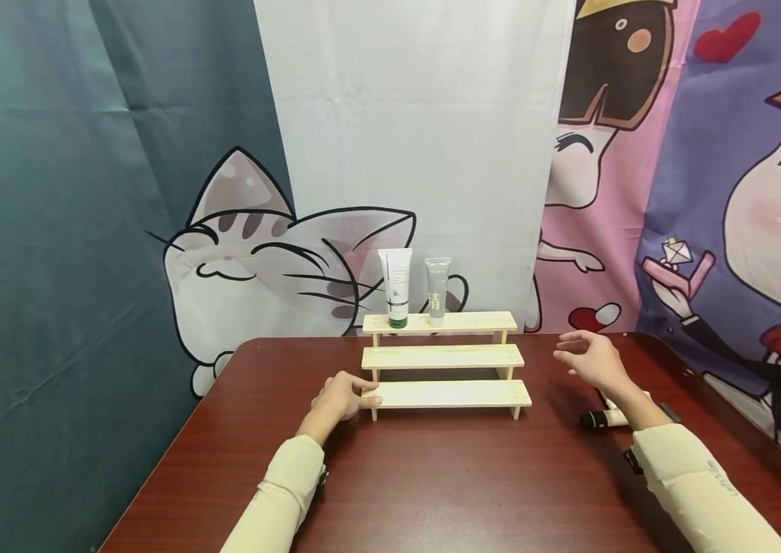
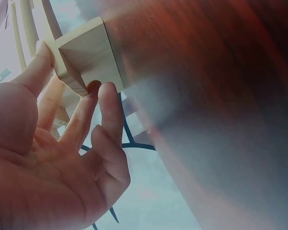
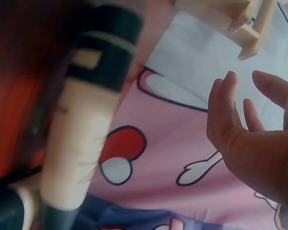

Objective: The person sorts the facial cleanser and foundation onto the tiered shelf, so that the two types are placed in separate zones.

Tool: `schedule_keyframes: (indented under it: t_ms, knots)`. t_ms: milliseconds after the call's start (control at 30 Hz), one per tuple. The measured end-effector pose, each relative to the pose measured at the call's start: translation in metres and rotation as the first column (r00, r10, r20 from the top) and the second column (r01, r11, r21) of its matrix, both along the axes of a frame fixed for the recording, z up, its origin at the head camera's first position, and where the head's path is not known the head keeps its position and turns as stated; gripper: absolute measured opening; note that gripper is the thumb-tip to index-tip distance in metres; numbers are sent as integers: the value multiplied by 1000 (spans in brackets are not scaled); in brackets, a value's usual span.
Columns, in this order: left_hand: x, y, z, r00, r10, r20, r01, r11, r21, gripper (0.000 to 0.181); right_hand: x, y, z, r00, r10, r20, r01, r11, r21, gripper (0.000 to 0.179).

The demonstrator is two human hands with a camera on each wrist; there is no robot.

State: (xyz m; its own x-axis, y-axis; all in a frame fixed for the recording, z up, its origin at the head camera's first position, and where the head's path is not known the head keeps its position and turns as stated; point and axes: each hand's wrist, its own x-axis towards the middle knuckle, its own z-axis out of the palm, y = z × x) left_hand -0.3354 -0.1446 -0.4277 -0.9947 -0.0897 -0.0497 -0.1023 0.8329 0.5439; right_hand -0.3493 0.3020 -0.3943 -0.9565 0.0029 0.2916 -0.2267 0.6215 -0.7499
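A three-tier pale wooden display rack (image 1: 455, 394) stands on the table. My left hand (image 1: 338, 397) pinches the left end of its lowest board; in the left wrist view, the thumb (image 2: 36, 72) lies on top of the board and fingertips reach beneath it. On the top tier stand a white squeeze tube (image 1: 397, 284) with a green cap and a translucent grey tube (image 1: 437, 288) with gold lettering. My right hand (image 1: 596, 359) hovers to the right of the rack, fingers loosely bent and holding nothing. Partly hidden under the right forearm lies a cream tube (image 1: 614, 418) with a black cap.
The dark red-brown table (image 1: 445, 476) backs onto printed cloth curtains (image 1: 418, 115). Beside the cream tube, another dark-ended item (image 3: 5, 211) shows at the lower left of the right wrist view, mostly cut off. The table's right edge runs close past these items.
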Motion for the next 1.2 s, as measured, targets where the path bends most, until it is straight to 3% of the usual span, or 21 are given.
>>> schedule_keyframes:
  t_ms: [400,700,967,1200]
  knots:
    - [0,-1,1,1000,1,6,-1,1000,-4,36,2,30,-15,998,-52,38,51,998,45,45]
    - [-1,-1,1,1000,-8,8,8,1000,3,37,3,49,-22,991,-121,58,112,984,140,41]
    - [0,-1,0,1000,-8,6,8,1000,9,36,3,63,-25,980,-195,22,182,946,268,36]
    - [0,0,0,1000,-6,7,6,1000,3,36,0,77,-32,967,-227,111,184,933,308,38]
